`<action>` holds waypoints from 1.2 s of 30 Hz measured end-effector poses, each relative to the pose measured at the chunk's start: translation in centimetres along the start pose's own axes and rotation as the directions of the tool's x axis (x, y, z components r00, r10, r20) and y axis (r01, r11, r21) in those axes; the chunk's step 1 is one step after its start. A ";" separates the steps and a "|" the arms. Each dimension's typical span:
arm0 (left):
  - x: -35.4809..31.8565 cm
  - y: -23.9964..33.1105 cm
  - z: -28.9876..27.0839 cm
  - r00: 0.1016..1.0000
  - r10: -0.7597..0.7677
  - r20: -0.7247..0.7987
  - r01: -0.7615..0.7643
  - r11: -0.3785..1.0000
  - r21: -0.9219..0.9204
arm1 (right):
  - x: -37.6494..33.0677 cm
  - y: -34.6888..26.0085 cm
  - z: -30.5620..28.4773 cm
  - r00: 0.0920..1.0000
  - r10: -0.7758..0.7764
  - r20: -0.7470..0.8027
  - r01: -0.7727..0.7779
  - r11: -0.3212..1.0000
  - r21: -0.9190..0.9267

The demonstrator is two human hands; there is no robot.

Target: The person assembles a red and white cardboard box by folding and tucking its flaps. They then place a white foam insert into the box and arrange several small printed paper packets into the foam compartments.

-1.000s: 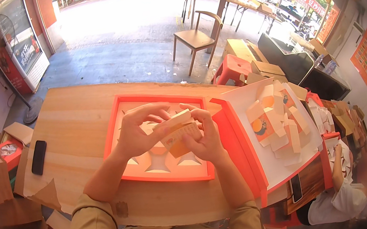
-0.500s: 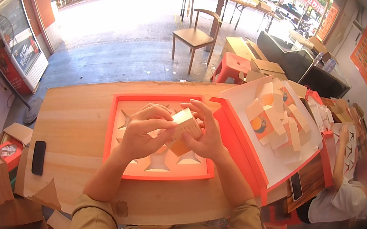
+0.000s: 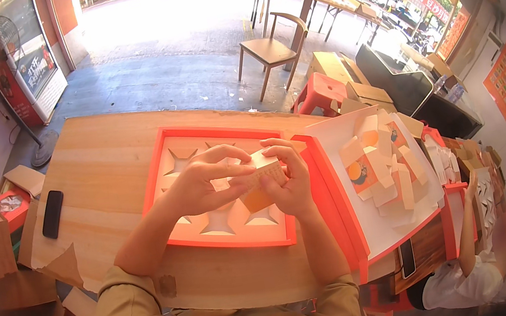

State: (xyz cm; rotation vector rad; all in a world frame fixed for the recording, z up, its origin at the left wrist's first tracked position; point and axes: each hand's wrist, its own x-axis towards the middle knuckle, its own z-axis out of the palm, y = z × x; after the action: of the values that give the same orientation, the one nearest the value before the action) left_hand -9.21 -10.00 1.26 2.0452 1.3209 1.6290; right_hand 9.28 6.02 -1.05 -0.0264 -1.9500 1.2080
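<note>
A small cream-and-orange cardboard box (image 3: 264, 177) is held in the air above the shallow orange tray (image 3: 232, 242). My right hand (image 3: 291, 182) grips its right side, with the thumb on the near face and fingers behind. My left hand (image 3: 212, 177) has its fingers pressed together at the box's upper left edge; its fingertips partly hide that edge. The tray has a pale insert (image 3: 169, 144) with star-shaped cut-outs, partly covered by my hands. Right of it, a large white-and-orange lid (image 3: 376, 244) carries several small folded cartons (image 3: 382, 166).
A black phone (image 3: 53, 215) lies on the wooden table (image 3: 101, 158) at left; another phone (image 3: 407, 258) is at lower right. Beyond the table stand a wooden chair (image 3: 268, 52) and a red stool (image 3: 317, 94). At right, a co-worker (image 3: 464, 280) reaches toward another tray.
My left fingers have moved right and lower against the box, and my right fingers have curled over its top edge. At right, the co-worker's arm has shifted slightly.
</note>
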 end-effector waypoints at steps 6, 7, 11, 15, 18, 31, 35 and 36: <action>0.2 0.4 -0.2 0.997 -0.003 0.072 0.002 1.000 0.005 | -0.1 -0.1 0.0 0.999 -0.016 -0.038 0.017 0.999 0.032; 0.2 0.5 -0.2 0.996 -0.032 0.082 0.032 0.999 -0.008 | 0.0 -0.1 0.0 0.999 -0.023 -0.048 0.024 0.999 0.024; -0.2 0.3 0.0 0.993 -0.076 0.094 0.076 0.997 -0.005 | 0.0 0.1 0.2 0.996 -0.045 -0.083 0.045 0.999 0.002; -0.1 0.8 0.1 0.993 -0.071 0.096 0.064 0.996 0.068 | -0.4 0.2 0.3 0.995 0.008 -0.100 -0.005 0.999 0.033; 0.0 0.8 0.6 0.995 0.093 -0.023 -0.081 0.943 0.324 | -0.6 1.6 0.2 0.990 -0.097 -0.100 0.096 0.995 -0.017; 0.4 1.6 1.2 0.934 0.356 0.023 -0.296 0.739 0.606 | 0.5 0.6 -1.6 0.984 0.122 0.129 -0.149 0.963 0.226; 0.6 3.0 -0.1 0.994 0.106 -0.017 -0.081 0.840 0.536 | 0.4 0.2 -1.9 0.985 0.079 0.152 -0.108 0.976 0.189; 0.9 3.2 -0.4 0.997 0.066 0.042 -0.078 0.847 0.526 | 0.5 0.4 -1.9 0.984 0.078 0.160 -0.106 0.979 0.174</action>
State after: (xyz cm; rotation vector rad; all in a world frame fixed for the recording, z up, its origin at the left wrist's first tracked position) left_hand -7.97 -11.32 4.04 2.4225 1.8698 1.3632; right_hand 10.05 7.85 -0.66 0.0727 -1.9787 1.4842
